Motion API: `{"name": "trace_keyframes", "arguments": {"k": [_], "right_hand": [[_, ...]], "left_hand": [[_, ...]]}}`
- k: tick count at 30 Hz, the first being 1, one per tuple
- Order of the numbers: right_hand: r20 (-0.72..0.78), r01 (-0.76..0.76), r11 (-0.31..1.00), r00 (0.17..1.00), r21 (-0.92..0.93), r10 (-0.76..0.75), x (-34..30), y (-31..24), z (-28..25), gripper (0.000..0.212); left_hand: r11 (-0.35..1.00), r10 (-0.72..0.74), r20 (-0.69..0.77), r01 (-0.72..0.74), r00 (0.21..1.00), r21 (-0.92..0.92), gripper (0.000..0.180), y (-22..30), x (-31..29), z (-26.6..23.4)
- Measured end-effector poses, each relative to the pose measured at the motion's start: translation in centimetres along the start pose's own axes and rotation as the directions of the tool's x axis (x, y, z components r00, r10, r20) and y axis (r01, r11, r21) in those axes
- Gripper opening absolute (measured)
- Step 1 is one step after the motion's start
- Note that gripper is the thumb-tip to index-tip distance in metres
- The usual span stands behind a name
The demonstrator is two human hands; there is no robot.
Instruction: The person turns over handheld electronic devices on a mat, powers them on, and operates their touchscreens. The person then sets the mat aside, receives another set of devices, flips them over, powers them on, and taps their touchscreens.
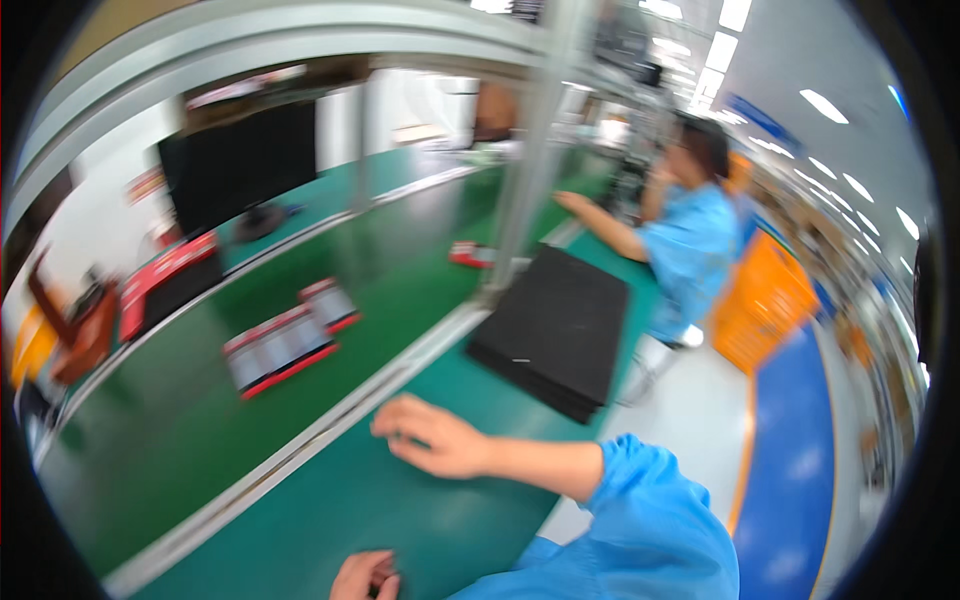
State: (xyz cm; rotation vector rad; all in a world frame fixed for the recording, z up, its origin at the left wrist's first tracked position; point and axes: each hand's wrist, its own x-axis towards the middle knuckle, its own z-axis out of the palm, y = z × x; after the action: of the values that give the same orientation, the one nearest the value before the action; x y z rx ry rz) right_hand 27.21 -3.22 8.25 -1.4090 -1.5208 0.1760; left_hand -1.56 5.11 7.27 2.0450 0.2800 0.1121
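Note:
My right hand (pixel 433 436) is just above the green work surface (pixel 300 530), by the metal rail (pixel 330 425). Its fingers are loosely bent and apart, and nothing shows between them. At the lower edge, only part of my left hand (pixel 362 577) comes into view. Its fingers are curled in around a dark patch, which may be shadow or a small thing. Beyond my right hand lies a stack of flat black sheets (pixel 560 325).
Past the rail, a green belt (pixel 190 370) carries a row of red-edged packs (pixel 280 350) and another red-edged pack (pixel 472 254). A metal post (pixel 530 150) rises beside the black stack. A blue-clad co-worker (pixel 690 235) sits beyond it, near an orange crate (pixel 762 300). A monitor (pixel 240 165) stands across the belt.

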Motion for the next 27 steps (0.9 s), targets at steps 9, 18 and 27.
{"name": "trace_keyframes", "arguments": {"k": [9, 18, 27], "right_hand": [[-0.036, -0.543, 0.821, 0.83, 0.174, 0.557, -12.6, -13.2, 6.0, 0.036], [0.522, -0.653, 0.714, 0.713, 0.252, 0.468, -3.2, -12.5, 13.0, 0.066], [0.902, -0.542, 0.783, 0.428, 0.306, -0.056, 11.5, -1.5, 29.1, 0.07]], "left_hand": [[0.585, 0.809, 0.334, -0.612, 0.483, -0.532, 0.023, -1.9, 6.5, 11.0], [0.65, 0.757, 0.16, -0.702, 0.634, -0.291, 0.02, -7.4, 1.9, 1.6], [0.869, 0.494, -0.073, -0.494, 0.866, 0.022, 0.026, -21.2, -0.9, -10.1]]}}
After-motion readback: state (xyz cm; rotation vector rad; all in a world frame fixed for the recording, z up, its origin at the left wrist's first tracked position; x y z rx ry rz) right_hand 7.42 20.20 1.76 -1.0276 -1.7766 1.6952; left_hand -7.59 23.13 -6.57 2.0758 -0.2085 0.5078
